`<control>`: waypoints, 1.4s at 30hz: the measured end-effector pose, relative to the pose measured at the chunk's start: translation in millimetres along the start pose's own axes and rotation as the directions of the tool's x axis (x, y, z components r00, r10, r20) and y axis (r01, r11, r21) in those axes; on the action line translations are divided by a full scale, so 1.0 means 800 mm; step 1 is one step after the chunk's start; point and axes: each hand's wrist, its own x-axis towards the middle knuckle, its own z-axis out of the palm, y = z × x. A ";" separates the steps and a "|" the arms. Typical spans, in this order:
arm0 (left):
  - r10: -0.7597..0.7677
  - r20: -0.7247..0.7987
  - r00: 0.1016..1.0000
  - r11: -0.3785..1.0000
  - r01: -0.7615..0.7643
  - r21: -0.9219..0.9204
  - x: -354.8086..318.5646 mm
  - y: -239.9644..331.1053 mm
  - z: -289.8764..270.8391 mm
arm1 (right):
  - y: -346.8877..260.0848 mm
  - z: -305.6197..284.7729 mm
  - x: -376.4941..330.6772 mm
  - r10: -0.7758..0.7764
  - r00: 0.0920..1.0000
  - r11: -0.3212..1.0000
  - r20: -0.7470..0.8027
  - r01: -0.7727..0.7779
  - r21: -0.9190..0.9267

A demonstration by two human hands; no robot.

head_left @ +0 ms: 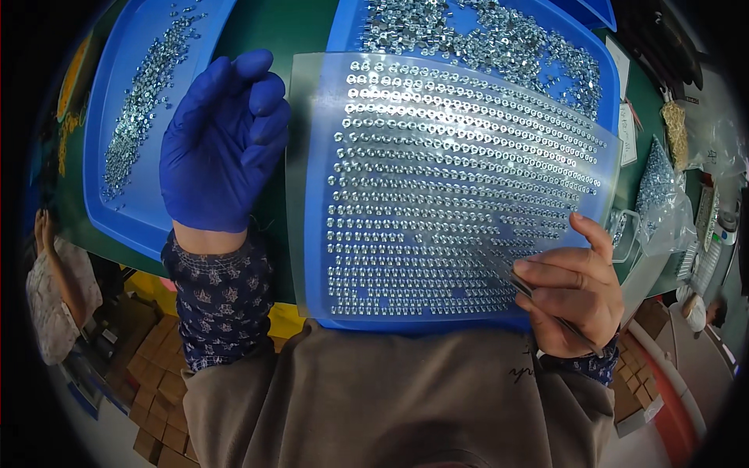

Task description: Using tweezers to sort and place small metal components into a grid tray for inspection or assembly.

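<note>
Across the blue tray in front of me lies a clear plastic sheet [318,195], set with many rows of small shiny metal pieces [421,187]. Several gaps show in its lower rows. My right hand [573,292], bare, grips thin metal tweezers [568,321] at the sheet's lower right. The tweezer tips point left over the rows; whether they pinch a piece is too small to tell. My left hand [226,140], in a blue glove, hovers left of the sheet. Its fingers are loosely curled and partly apart, with nothing visible in them.
Loose metal pieces [468,31] lie heaped in the blue tray [615,66] behind the sheet. Another blue tray [97,140] at the left holds more pieces [144,101]. Clear bags of parts [659,187] stand at the right. A person's arm [62,273] shows at the far left.
</note>
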 end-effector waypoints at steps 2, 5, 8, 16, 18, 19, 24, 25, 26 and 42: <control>-0.005 0.002 1.000 1.000 0.005 0.004 0.000 0.000 -0.001 | -0.001 0.004 0.001 -0.015 1.000 1.000 0.003 0.015 -0.016; 0.000 0.022 1.000 1.000 0.000 0.013 -0.003 0.000 -0.005 | -0.003 0.007 0.002 -0.022 1.000 0.999 0.014 0.022 -0.032; -0.002 0.027 1.000 1.000 0.002 0.000 -0.003 0.002 0.000 | -0.007 0.006 0.003 -0.003 1.000 0.999 0.031 0.004 -0.045; -0.012 -0.020 1.000 0.992 0.015 0.121 -0.008 0.004 0.005 | -0.014 0.012 0.007 0.024 0.999 0.994 0.043 -0.019 -0.110; -0.017 -0.024 1.000 0.993 0.019 0.117 -0.008 0.004 0.006 | -0.016 0.012 0.009 0.030 0.998 0.992 0.057 -0.022 -0.125; -0.022 -0.023 0.999 0.993 0.025 0.119 -0.008 0.004 0.005 | -0.017 0.013 0.009 0.028 0.998 0.992 0.058 -0.020 -0.127; -0.006 -0.007 1.000 0.991 0.007 0.136 -0.010 0.003 0.008 | -0.016 0.007 0.003 0.004 0.999 0.995 0.045 0.000 -0.099; -0.009 -0.002 1.000 0.991 0.009 0.136 -0.010 0.002 0.007 | -0.016 0.007 0.000 0.007 0.999 0.995 0.041 -0.003 -0.104; -0.013 0.004 1.000 0.991 0.012 0.136 -0.009 0.001 0.006 | -0.017 0.009 -0.003 0.014 0.999 0.997 0.037 -0.011 -0.078; -0.014 0.029 0.999 0.994 0.011 0.107 -0.001 0.002 -0.001 | 0.001 -0.002 -0.001 -0.077 0.997 0.997 0.018 0.077 0.012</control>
